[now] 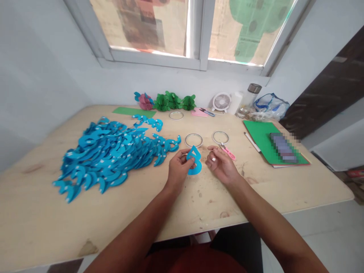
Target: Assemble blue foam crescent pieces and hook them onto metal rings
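Observation:
My left hand (182, 163) is closed on a blue paper cut-out (195, 168) with a curved outline, pinched between thumb and fingers above the table. Beside it, a little to the right, my right hand (223, 165) has its fingers curled in. A small white square (214, 159), like a bit of tape, shows at its fingers. Two thin rolls of tape, one left (185, 141) and one right (220, 143), lie just beyond my hands. Pink-handled scissors (228, 152) rest by the right roll. To the left spreads a heap of blue paper cut-outs (113, 151) dotted with white squares.
A green strip (133, 112), paper ornaments (173, 101), a third tape roll (176, 118) and a pen (209, 113) lie at the back. A small fan (222, 101), a bottle (248, 100) and a plastic bag (271, 106) stand back right. A green sheet (260, 136) lies right.

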`<state>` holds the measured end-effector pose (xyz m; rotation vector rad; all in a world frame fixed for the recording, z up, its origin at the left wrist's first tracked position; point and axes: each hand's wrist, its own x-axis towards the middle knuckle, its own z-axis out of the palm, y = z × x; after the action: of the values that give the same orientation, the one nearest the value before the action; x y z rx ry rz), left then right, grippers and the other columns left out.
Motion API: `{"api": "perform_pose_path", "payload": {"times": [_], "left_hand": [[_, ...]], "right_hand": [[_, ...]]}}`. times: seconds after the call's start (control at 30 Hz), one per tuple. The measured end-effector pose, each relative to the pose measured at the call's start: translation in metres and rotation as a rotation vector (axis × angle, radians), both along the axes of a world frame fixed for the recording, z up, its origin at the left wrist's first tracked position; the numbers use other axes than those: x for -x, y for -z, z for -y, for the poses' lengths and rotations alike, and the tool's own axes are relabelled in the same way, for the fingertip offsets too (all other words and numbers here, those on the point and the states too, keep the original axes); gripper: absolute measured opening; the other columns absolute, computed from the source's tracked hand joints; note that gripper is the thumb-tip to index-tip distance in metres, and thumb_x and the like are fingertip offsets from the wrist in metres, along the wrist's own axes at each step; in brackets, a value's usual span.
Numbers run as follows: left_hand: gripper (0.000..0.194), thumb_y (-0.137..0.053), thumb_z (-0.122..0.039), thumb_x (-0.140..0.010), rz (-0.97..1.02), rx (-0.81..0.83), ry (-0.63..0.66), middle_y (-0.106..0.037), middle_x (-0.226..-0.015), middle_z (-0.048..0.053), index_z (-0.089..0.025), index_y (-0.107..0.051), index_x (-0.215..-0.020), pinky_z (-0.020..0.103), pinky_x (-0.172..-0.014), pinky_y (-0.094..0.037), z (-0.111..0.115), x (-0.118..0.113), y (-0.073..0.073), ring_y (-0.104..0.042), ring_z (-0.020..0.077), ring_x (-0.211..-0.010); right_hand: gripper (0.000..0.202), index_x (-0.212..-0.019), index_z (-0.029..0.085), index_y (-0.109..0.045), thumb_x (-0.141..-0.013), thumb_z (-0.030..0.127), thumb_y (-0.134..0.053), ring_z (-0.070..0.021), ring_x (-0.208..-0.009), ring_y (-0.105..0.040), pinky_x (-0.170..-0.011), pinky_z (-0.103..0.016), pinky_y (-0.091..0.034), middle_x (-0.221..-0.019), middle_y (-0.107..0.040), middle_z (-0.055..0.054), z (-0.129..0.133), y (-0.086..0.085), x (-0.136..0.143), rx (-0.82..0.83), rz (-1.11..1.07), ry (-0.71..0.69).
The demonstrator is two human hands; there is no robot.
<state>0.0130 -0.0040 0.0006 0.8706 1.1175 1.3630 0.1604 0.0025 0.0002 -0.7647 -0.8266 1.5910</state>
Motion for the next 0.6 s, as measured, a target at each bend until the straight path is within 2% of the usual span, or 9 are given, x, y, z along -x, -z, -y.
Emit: {"api": "perform_pose_path", "payload": {"times": [0.1, 0.2, 0.3, 0.43, 0.6], "left_hand": [[0.038, -0.068, -0.019, -0.055, -0.026, -0.012, 0.003, -0.059, -0.059, -0.004, -0.013, -0.062, -0.092, 0.021, -0.049, -0.044, 0.0023, -0.0014, -0.0022, -0.053, 0.0089, -0.048], [0.037, -0.066, -0.019, -0.055, -0.033, -0.017, 0.005, -0.059, -0.060, -0.004, -0.014, -0.062, -0.092, 0.021, -0.049, -0.044, 0.0042, -0.0025, -0.0027, -0.052, 0.0086, -0.049], [0.037, -0.065, -0.018, -0.056, -0.044, -0.012, 0.039, -0.058, -0.059, -0.004, -0.015, -0.063, -0.093, 0.021, -0.050, -0.045, 0.0057, -0.0027, -0.0023, -0.051, 0.0084, -0.049], [0.039, -0.063, -0.018, -0.056, -0.061, 0.003, 0.069, -0.058, -0.058, -0.004, -0.015, -0.064, -0.095, 0.022, -0.049, -0.044, 0.0069, -0.0029, -0.0014, -0.052, 0.0091, -0.048], [0.037, -0.063, -0.018, -0.057, -0.053, 0.021, 0.103, -0.059, -0.059, -0.003, -0.014, -0.065, -0.094, 0.022, -0.048, -0.043, 0.0087, -0.0044, -0.0029, -0.052, 0.0090, -0.047]], "right_hand": [[0.016, -0.085, 0.021, -0.059, -0.077, 0.034, -0.059, -0.0094, -0.045, -0.031, -0.049, -0.025, -0.033, -0.050, -0.029, 0.007, 0.0003, -0.0005, -0.0010, -0.027, 0.038, -0.019], [0.018, -0.085, 0.022, -0.059, -0.074, 0.034, -0.061, -0.0096, -0.046, -0.030, -0.049, -0.025, -0.033, -0.051, -0.028, 0.007, 0.0009, -0.0004, -0.0011, -0.053, 0.057, -0.028], [0.019, -0.085, 0.022, -0.060, -0.071, 0.033, -0.064, -0.0097, -0.048, -0.035, -0.051, -0.025, -0.035, -0.052, -0.035, 0.006, 0.0019, -0.0007, 0.0001, -0.077, 0.084, -0.013], [0.023, -0.086, 0.021, -0.062, -0.067, 0.033, -0.067, -0.0115, -0.055, -0.043, -0.056, -0.026, -0.038, -0.060, -0.048, 0.002, 0.0029, -0.0016, 0.0020, -0.117, 0.228, 0.078], [0.026, -0.087, 0.021, -0.063, -0.065, 0.033, -0.068, -0.0128, -0.063, -0.048, -0.059, -0.025, -0.040, -0.066, -0.053, 0.000, 0.0009, 0.0009, 0.0016, -0.199, 0.357, 0.159]]}}
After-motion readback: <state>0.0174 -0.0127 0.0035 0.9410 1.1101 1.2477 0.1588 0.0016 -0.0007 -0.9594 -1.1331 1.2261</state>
